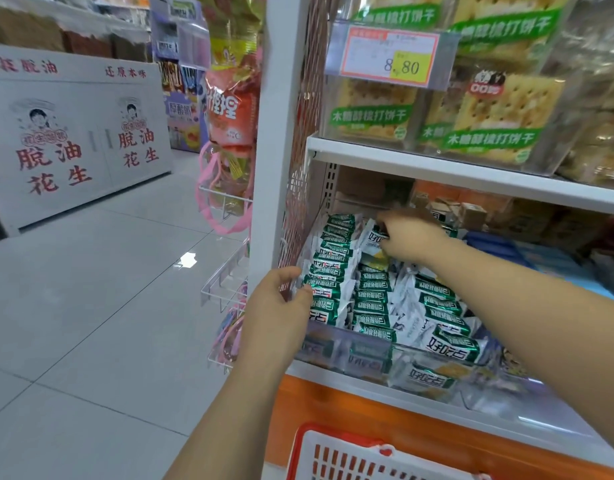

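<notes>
Green-white packets (371, 299): your right hand (411, 239) pinches one far back; left hand (276, 308) grips near ends, likely squaring rows.

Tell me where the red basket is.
Head view, bottom edge, right of centre: the red basket sits just below the orange shelf base, which lies under the green-and-white snack packets.

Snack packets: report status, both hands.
Right hand pinches a packet at rear of bin. Left hand at bin's left edge, grip unclear. Nothing blocking.
</notes>
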Action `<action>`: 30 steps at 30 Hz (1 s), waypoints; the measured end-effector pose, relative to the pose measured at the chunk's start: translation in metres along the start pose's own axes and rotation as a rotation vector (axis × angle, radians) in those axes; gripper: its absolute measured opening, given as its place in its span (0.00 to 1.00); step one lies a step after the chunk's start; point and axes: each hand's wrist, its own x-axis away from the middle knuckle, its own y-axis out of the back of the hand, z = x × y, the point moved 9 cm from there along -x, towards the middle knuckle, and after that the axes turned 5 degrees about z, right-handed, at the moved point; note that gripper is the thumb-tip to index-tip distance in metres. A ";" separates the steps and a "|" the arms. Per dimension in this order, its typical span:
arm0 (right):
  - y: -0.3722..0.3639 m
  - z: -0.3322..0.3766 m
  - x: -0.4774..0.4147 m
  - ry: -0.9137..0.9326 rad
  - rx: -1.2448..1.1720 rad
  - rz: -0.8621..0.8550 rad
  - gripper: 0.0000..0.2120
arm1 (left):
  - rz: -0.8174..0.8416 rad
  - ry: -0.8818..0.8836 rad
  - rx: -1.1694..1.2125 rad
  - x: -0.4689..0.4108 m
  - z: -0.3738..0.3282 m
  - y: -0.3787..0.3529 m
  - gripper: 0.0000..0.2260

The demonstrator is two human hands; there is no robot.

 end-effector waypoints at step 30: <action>0.019 0.000 0.226 0.251 -0.826 -0.150 0.20 | 0.529 -0.406 -0.163 0.081 -0.057 -0.082 0.05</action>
